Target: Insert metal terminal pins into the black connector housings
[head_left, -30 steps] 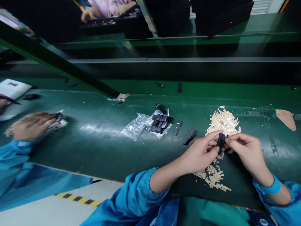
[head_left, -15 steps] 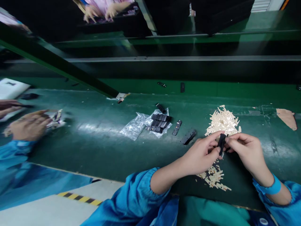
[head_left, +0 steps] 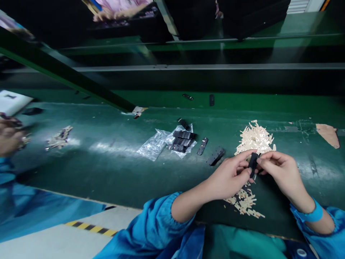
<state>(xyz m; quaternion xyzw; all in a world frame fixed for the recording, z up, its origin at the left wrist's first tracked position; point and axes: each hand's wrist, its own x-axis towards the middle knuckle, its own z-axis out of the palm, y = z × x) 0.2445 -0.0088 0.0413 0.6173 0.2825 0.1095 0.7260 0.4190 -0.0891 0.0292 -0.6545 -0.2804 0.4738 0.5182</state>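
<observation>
My left hand point(head_left: 232, 177) is closed around a small black plastic part point(head_left: 252, 165), which stands tilted between the thumb and fingers. Against the part's right edge, the thumb and fingertips of my right hand point(head_left: 283, 173) are pinched together; whatever lies between them is hidden. Just beyond both hands rises a large heap of thin pale strips point(head_left: 254, 138). A smaller scatter of pale strips point(head_left: 246, 203) lies below them, nearer the table's front edge. To the left of my left hand rests a short stack of black plastic parts point(head_left: 216, 156), with a single black part point(head_left: 202, 146) beside it.
Farther left, several black parts point(head_left: 182, 139) lie on a clear plastic bag point(head_left: 155, 144). A co-worker's hand point(head_left: 10, 136) is at the far left, near a small pile of strips point(head_left: 59, 138). A green slanted post point(head_left: 81, 82) meets the green table point(head_left: 115, 172). Another person's hands point(head_left: 107, 14) show across.
My hands have barely moved, still at the black part. At the far left, the co-worker's hand has drawn back leftwards, uncovering the small pile of strips.
</observation>
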